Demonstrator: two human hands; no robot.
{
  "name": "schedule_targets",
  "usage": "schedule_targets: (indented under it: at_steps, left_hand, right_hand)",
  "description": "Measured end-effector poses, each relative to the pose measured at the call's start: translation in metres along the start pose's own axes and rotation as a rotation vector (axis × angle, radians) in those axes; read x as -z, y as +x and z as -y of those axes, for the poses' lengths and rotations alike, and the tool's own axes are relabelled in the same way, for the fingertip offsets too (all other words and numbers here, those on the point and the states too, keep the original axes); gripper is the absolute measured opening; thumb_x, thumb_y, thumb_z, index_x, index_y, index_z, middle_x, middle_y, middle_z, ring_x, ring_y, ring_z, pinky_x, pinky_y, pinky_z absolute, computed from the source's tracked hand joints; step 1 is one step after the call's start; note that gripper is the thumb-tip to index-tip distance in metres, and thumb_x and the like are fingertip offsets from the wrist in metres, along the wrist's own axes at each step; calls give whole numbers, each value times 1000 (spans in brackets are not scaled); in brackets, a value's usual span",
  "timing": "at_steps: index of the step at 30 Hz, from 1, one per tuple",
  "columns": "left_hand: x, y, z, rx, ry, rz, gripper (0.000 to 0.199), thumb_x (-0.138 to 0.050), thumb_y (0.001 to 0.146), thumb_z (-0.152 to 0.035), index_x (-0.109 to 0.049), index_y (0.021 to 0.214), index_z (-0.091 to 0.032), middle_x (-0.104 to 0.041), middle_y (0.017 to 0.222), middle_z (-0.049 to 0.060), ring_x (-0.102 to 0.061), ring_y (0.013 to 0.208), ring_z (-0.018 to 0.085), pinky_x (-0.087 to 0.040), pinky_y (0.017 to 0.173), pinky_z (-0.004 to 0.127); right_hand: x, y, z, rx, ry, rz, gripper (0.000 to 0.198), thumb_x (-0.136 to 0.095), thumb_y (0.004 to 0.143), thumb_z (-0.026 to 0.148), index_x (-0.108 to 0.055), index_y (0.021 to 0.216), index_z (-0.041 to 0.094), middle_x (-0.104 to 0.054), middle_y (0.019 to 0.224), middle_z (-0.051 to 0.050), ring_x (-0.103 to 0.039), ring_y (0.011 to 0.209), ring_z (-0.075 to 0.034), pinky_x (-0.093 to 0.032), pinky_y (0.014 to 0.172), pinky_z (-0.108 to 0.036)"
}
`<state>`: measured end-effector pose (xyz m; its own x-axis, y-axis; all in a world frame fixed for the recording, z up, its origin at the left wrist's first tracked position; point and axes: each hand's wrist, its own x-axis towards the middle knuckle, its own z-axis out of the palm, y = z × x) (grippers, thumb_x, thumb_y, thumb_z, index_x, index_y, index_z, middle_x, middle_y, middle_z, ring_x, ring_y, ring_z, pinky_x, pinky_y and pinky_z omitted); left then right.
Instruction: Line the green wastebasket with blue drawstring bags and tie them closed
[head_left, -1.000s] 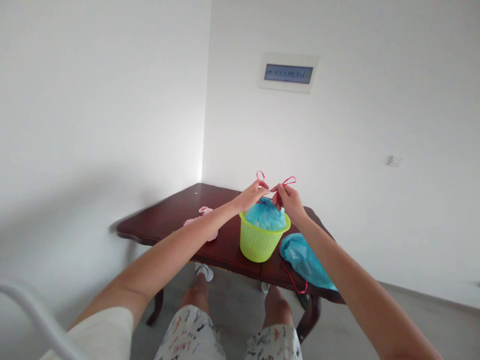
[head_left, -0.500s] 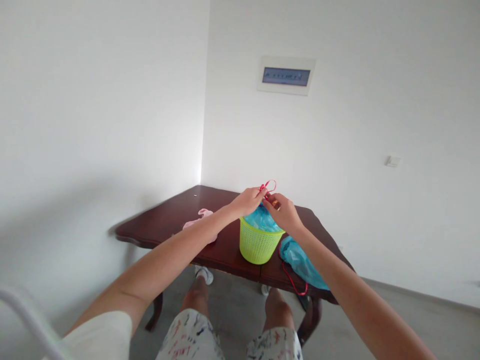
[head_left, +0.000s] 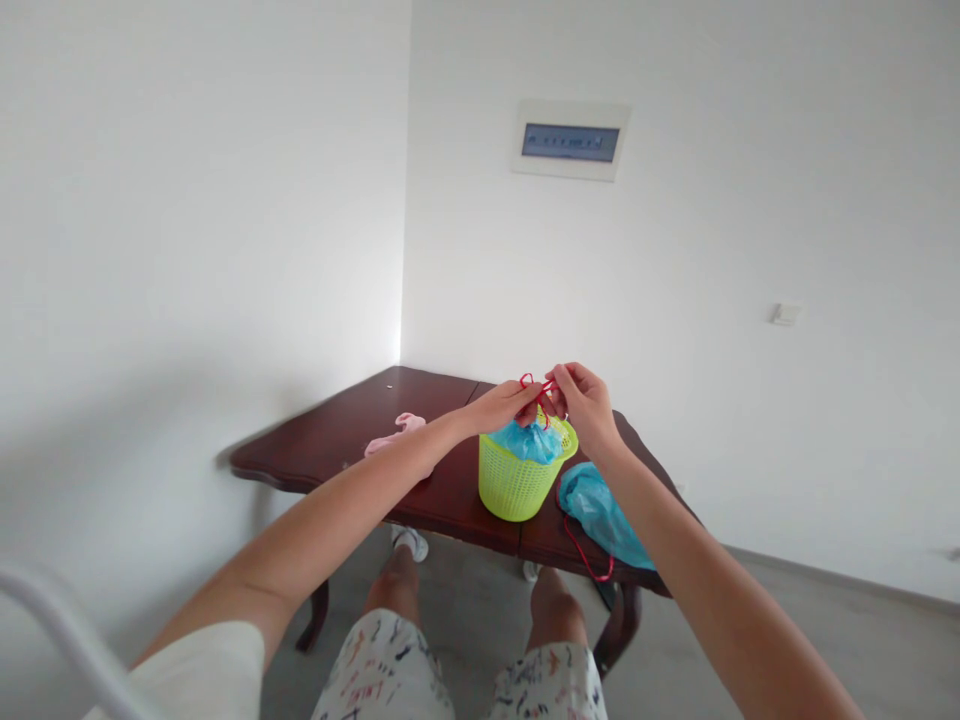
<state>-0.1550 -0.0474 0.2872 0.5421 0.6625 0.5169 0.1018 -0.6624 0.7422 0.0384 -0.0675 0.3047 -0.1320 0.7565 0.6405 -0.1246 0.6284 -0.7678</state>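
A yellow-green plastic basket stands upright near the front edge of the table, with a blue plastic bag gathered inside its rim. Above the basket, my left hand is closed on the bag's red drawstring. My right hand pinches another part of the same red string, just right of the left hand. Loops of the string stick out between the hands. The fingertips partly cover the bag's neck, so I cannot make out any knot.
Right of the basket, a second blue plastic bag with a red drawstring lies on the dark wooden table. A pink cloth lies to the left, partly behind my left forearm. White walls meet behind the table.
My right hand has moved slightly up and right, drawing the red string with it. The string's upright loop has become smaller, and more of the basket's right rim shows.
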Motion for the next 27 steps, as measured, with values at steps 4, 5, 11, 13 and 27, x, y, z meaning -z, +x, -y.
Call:
schedule_targets:
  at_steps: [4,5,11,13,27]
  left_hand:
    - [-6,-6,14,27,-365,-88,73,-65,110,-82,-84,98,-13,-83,85,13,-67,70,17,-53,73,30]
    - [-8,-8,19,55,-463,-116,69,-71,109,-79,-86,108,-12,-86,92,15,-67,69,17,-52,70,29]
    - [-13,-14,31,159,-804,-203,46,-79,112,-56,-90,126,-13,-91,117,18,-54,57,9,-47,61,24]
    - [-12,-16,29,164,-865,-229,41,-76,115,-50,-91,126,-14,-90,126,18,-54,58,8,-51,65,24]
    - [-11,-17,28,95,-607,-224,65,-79,106,-75,-88,126,-13,-82,90,9,-50,58,9,-42,61,25]
  right_hand:
    - [8,-7,0,25,96,-180,61,-98,86,80,-74,93,24,-70,73,3,-53,52,-9,-41,48,-24]
    - [10,-9,-1,35,112,-198,60,-101,84,77,-74,92,24,-71,74,3,-55,52,-9,-43,49,-24]
    - [14,-36,-12,76,37,-122,50,-102,88,67,-77,93,24,-74,75,1,-62,56,-13,-51,54,-27]
    - [13,-48,-20,65,-10,-78,48,-102,89,66,-78,93,25,-76,76,0,-63,56,-14,-52,54,-29]
    - [17,-42,-53,-38,58,-72,72,-101,84,72,-71,135,30,-87,131,-9,-82,114,-26,-68,98,-41]
